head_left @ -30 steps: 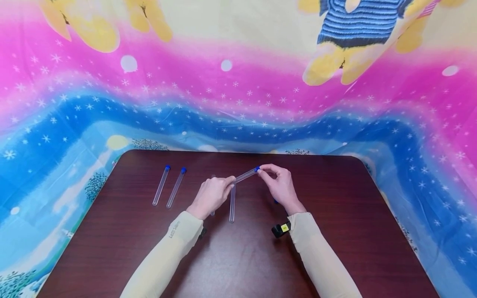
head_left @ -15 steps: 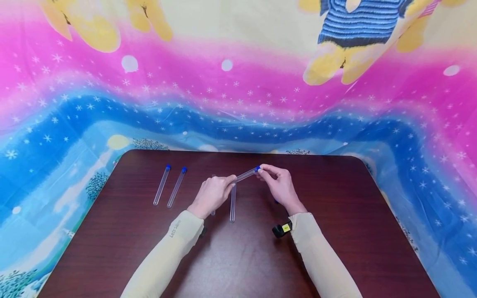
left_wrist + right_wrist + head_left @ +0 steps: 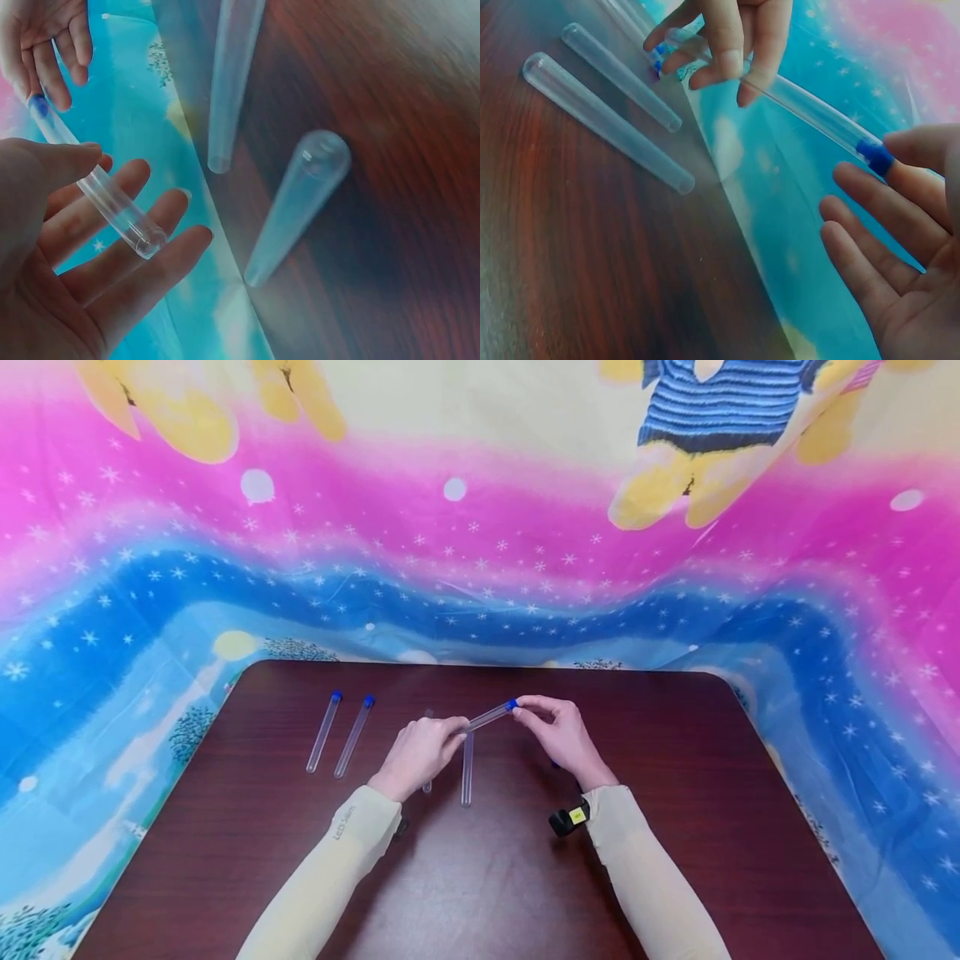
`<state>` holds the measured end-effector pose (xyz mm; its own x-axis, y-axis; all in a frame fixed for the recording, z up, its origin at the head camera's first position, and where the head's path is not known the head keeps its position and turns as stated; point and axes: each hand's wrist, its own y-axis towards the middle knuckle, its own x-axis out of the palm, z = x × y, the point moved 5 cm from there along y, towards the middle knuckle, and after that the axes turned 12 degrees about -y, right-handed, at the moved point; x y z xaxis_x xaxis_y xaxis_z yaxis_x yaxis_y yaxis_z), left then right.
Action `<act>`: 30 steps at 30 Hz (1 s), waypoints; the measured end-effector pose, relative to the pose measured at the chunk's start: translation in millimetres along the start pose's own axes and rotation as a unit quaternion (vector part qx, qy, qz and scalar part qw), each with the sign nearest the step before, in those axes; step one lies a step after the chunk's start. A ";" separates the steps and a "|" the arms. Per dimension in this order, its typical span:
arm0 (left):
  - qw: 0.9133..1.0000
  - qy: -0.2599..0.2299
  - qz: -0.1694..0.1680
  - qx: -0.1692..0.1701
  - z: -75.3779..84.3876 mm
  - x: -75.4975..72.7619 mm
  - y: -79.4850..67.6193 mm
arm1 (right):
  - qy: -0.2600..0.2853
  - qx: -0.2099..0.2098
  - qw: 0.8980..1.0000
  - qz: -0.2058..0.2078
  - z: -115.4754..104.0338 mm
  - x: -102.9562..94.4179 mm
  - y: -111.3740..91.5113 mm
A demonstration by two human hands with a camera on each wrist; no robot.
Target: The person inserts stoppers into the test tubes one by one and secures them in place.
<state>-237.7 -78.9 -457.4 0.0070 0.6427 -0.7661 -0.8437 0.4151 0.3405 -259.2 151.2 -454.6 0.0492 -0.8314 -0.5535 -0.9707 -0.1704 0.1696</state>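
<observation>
My left hand (image 3: 418, 753) pinches a clear test tube (image 3: 489, 717) near its rounded end, thumb on top. The tube is held slanted above the table, its far end higher and to the right. At that end my right hand (image 3: 562, 735) pinches a blue cap (image 3: 875, 156) between thumb and index finger; the cap sits at the tube's mouth. In the right wrist view its other fingers (image 3: 862, 262) are spread loosely. Below my hands lie two uncapped test tubes: a nearer tube (image 3: 467, 772) and another tube (image 3: 427, 787) partly hidden by the left hand.
Two tubes with blue caps, one tube (image 3: 324, 732) beside a second tube (image 3: 354, 739), lie side by side at the left. A small blue item (image 3: 555, 765) shows beside the right wrist. The dark wooden table (image 3: 705, 793) ends at a patterned cloth backdrop (image 3: 480, 552).
Both hands have drifted slightly left with the tube between them, and its capped end has dipped a little. The tubes on the table stay where they were.
</observation>
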 end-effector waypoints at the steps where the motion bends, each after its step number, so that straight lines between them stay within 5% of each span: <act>1: 1.000 -0.002 -0.003 -0.005 -0.9 0.0 -1.2 | -0.007 0.003 1.000 -0.007 1.3 0.8 0.0; 7: 1.000 -0.009 -0.016 -0.010 -2.7 0.9 -3.8 | -0.016 0.005 1.000 -0.014 6.3 0.0 0.7; 16: 0.999 -0.015 0.018 -0.024 -9.4 -8.6 0.5 | 0.014 0.001 1.000 0.009 8.9 -14.9 3.3; 30: 0.999 -0.020 0.020 -0.047 -13.2 -14.8 -1.1 | -0.003 0.013 1.000 0.020 19.0 -23.9 0.5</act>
<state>-243.9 -97.3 -453.7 -0.0068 0.6835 -0.7299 -0.8901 0.3285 0.3160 -265.4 181.1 -456.8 0.0081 -0.8340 -0.5516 -0.9778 -0.1222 0.1705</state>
